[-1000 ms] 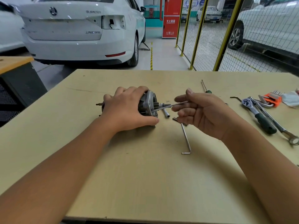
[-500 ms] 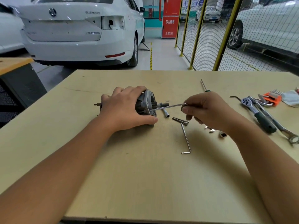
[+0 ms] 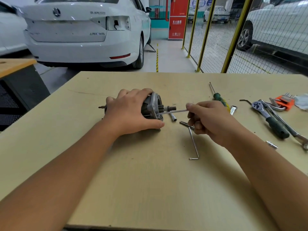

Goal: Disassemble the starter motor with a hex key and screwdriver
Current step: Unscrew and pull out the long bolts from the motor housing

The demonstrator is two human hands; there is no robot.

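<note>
The starter motor (image 3: pixel 150 106) lies on its side near the middle of the desk (image 3: pixel 150 189), its silver flange and short geared shaft pointing toward the person's right. The left hand (image 3: pixel 129 112) is clamped over the motor's dark body, fingers curled across the top and the thumb hooked along the near side by the flange, pinning it to the desk. A thin hex key (image 3: pixel 173 111) runs almost level from the flange face out to the right hand (image 3: pixel 210 119), whose grip is closed on it: thumb and forefinger pinch the far end of the shaft and the other fingers are folded under.

Just past the shaft a small socket (image 3: pixel 173 117) lies on the desk. A longer L-shaped hex key (image 3: pixel 193 144) lies in front of the right hand, its short leg toward the near edge, its upper end tucked under the knuckles beside a short dark rod (image 3: pixel 184 123).

Farther right, a green-handled screwdriver (image 3: pixel 216 95) points away toward the far edge, partly hidden behind the right hand. Well apart on the right side of the desk are a ratchet wrench (image 3: pixel 270 119) with a dark handle, a combination spanner (image 3: pixel 293 132) beside it, and an orange holder of hex keys (image 3: pixel 283 101). Beyond the desk stand a white car (image 3: pixel 86 30) and a yellow-framed mesh fence (image 3: pixel 216 35).
</note>
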